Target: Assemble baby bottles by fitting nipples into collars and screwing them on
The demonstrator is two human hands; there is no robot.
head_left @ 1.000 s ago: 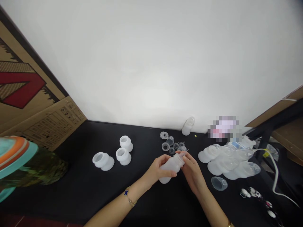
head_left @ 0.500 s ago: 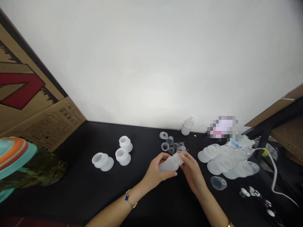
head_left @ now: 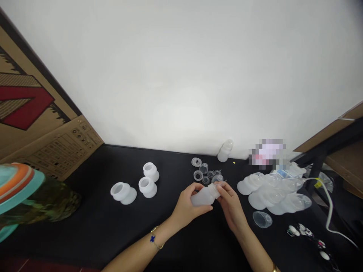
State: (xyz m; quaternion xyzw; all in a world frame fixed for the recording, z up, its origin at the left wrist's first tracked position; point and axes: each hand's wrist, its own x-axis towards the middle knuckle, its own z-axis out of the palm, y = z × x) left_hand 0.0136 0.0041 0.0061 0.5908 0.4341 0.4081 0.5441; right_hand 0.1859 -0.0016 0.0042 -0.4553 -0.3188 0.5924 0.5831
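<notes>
My left hand [head_left: 184, 206] is wrapped round the body of a frosted baby bottle [head_left: 202, 197], which lies tilted with its neck to the right. At the neck end, the fingers of my right hand [head_left: 230, 206] are closed on the bottle's top, where a thin pointed tip sticks out. My fingers partly hide that top. Just beyond the bottle lie several loose parts: a collar ring [head_left: 198, 175], another ring with an insert [head_left: 196, 162], clear teats [head_left: 217, 172] and a clear cap [head_left: 203, 168].
Three open bottles [head_left: 148, 187] stand to the left. A capped bottle [head_left: 225, 151] stands by the wall. Several capped bottles [head_left: 266, 194] cluster at right, near a clear cap [head_left: 262, 219], a white cable [head_left: 329, 211] and a beaded strap [head_left: 309, 234]. A jar [head_left: 36, 200] stands far left.
Little differs. My right fingers have shifted slightly at the bottle's top, while my left hand keeps its hold on the body.
</notes>
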